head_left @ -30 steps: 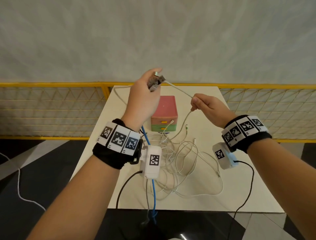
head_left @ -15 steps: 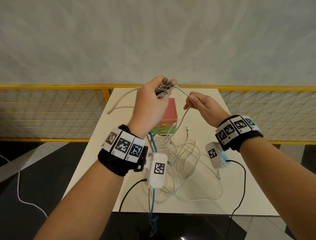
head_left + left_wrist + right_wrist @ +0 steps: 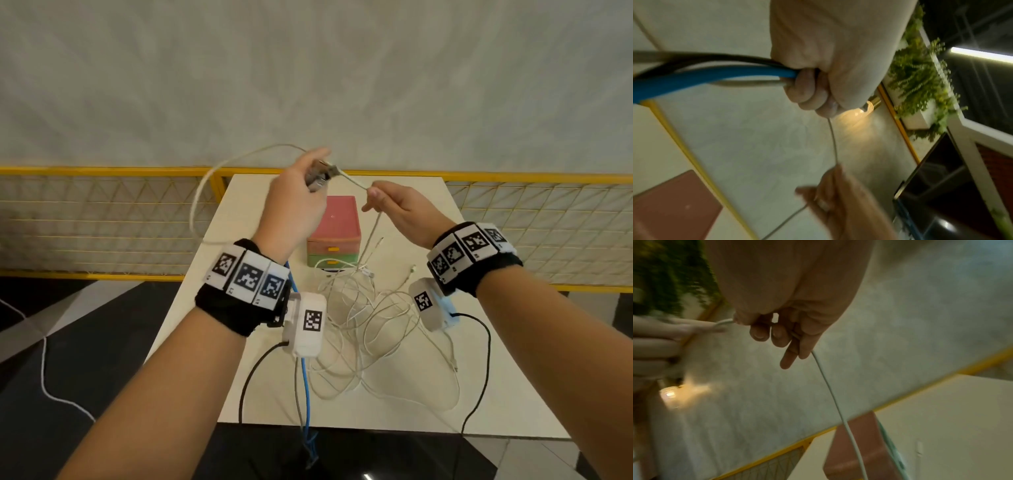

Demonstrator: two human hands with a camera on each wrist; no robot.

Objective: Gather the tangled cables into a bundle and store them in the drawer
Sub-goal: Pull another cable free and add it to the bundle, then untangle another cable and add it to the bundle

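My left hand (image 3: 298, 202) is raised above the table and grips a bunch of cable ends. A blue cable (image 3: 715, 76), a black one and grey ones run through its fist (image 3: 818, 68). A thin white cable (image 3: 352, 180) stretches from that fist to my right hand (image 3: 397, 209), which pinches it (image 3: 826, 382) between curled fingers (image 3: 777, 335). Below the hands a tangle of white cables (image 3: 370, 315) lies on the white table (image 3: 496, 377). The small drawer box (image 3: 337, 229), pink on top with a green lower drawer, stands behind the tangle with both drawers closed.
A yellow mesh railing (image 3: 102, 219) runs behind the table, in front of a grey wall. The blue cable (image 3: 306, 394) hangs over the table's near edge to the dark floor. A loop of grey cable (image 3: 212, 178) arcs out to the left of my left hand.
My right hand has slid closer to the left hand along the thin white cable. The grey cable loop has swung up and out to the left.
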